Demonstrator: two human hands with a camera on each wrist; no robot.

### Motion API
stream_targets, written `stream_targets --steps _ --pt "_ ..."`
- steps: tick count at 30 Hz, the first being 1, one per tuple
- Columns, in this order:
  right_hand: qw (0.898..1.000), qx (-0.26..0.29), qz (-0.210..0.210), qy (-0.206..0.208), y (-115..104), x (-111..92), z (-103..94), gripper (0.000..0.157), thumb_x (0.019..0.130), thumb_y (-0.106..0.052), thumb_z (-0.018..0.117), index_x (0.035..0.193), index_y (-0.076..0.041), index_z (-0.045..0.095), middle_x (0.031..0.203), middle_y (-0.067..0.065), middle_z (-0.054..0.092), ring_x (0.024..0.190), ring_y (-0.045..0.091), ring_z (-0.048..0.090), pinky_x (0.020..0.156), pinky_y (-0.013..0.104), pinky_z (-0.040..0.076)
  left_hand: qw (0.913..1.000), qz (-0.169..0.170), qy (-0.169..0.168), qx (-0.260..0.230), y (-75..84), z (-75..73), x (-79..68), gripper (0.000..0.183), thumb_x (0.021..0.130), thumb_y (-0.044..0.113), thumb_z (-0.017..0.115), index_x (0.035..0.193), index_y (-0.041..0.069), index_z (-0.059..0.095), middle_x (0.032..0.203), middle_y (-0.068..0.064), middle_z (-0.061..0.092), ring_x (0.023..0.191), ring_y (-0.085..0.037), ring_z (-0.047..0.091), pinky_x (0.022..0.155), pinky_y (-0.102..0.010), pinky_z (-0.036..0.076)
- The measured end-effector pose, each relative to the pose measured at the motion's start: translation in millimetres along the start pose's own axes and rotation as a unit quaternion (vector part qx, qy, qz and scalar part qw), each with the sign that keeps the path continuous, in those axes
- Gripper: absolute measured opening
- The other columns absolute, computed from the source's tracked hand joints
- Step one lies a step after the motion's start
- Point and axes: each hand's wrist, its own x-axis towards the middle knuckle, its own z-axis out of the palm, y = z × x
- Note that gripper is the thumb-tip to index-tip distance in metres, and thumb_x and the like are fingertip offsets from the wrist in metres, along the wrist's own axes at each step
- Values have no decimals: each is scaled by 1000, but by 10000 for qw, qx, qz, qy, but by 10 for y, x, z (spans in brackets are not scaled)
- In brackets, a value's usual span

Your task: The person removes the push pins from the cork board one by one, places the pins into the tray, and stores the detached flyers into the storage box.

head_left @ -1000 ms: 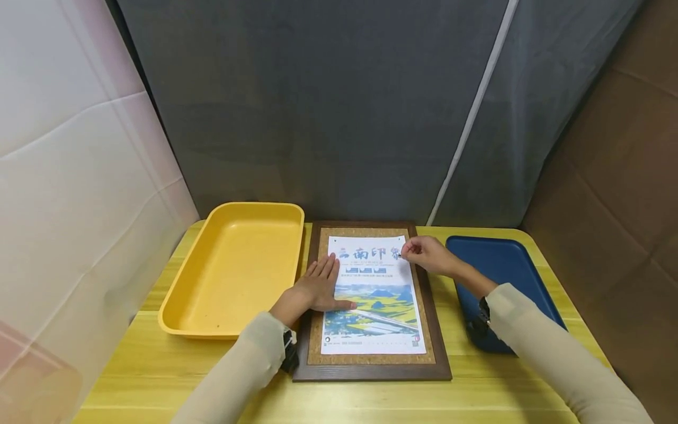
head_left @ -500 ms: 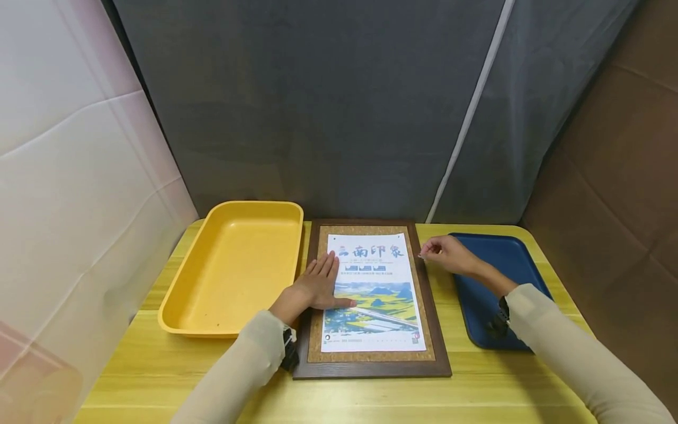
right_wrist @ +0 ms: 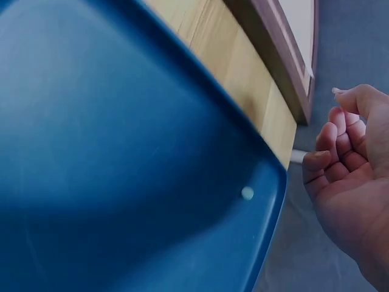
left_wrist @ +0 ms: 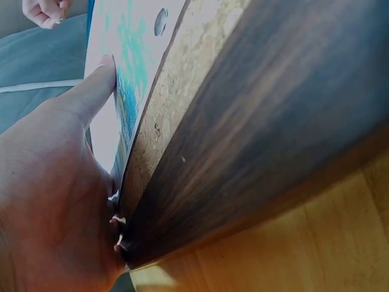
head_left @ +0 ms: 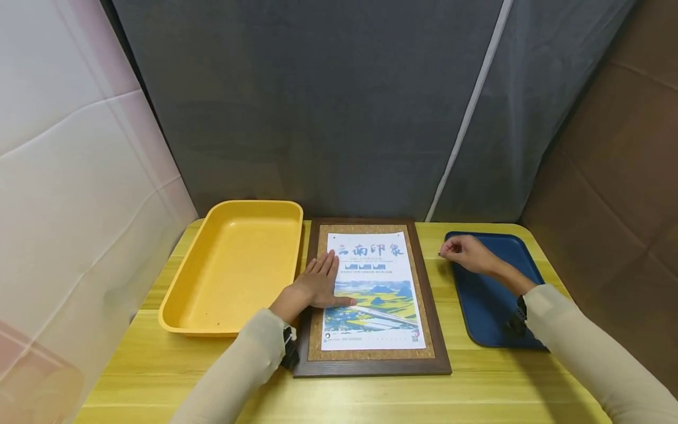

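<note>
A printed poster (head_left: 371, 265) with large Chinese characters and a landscape picture lies on a dark-framed corkboard (head_left: 431, 341). Small dark dots mark its two upper corners. My left hand (head_left: 318, 282) rests with straight fingers on the poster's left side, its palm over the frame's left edge. My right hand (head_left: 468, 253) is above the far left corner of the blue tray (head_left: 492, 312), fingers curled. Thumb and forefinger pinch a small pin (head_left: 439, 254), mostly hidden by the fingertips. In the right wrist view, a small pale round piece (right_wrist: 247, 193) lies in the tray's corner.
A large yellow tray (head_left: 233, 271) stands left of the corkboard on the wooden table (head_left: 169, 377). Behind the table hangs a grey curtain (head_left: 318, 118). A white sheet (head_left: 79, 176) closes off the left side, a brown one (head_left: 614, 188) the right.
My right hand has moved right, from the poster's upper right corner past the frame to the blue tray, with the small pin in its fingertips. My left hand has stayed in place.
</note>
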Motion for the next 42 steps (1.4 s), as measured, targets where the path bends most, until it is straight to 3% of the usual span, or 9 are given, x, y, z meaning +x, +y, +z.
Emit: stream_targets --steps 20,28,32,42 --pt "9989 -239 375 127 310 -322 -165 12 102 -6 68 97 3 74 94 13 73 79 10 59 72 22 50 10000 -48 -58 -44 -5 8 -3 120 92 79 54 170 2 5 178 -16 -4 165 -34 -2 132 -50 3" --pt "9982 -368 458 128 402 -379 -209 11 102 -4 67 98 3 74 92 11 73 76 9 57 69 23 49 9999 -83 -101 -89 -42 54 64 123 91 82 52 169 3 -1 177 -15 -9 165 -32 -7 132 -50 -1" --pt "9979 -355 536 72 450 -404 -199 10 101 -3 68 97 4 73 89 9 71 75 9 56 68 23 48 9997 -20 -10 -245 -58 64 73 126 89 84 54 169 1 4 178 -17 -6 165 -34 -4 132 -51 1" --pt "9967 -406 708 28 538 -449 -170 8 100 -4 69 96 2 73 89 6 71 76 10 57 68 23 48 9999 -35 -13 -107 16 -12 -3 121 92 80 55 170 2 5 178 -16 -4 165 -33 -2 132 -49 3"
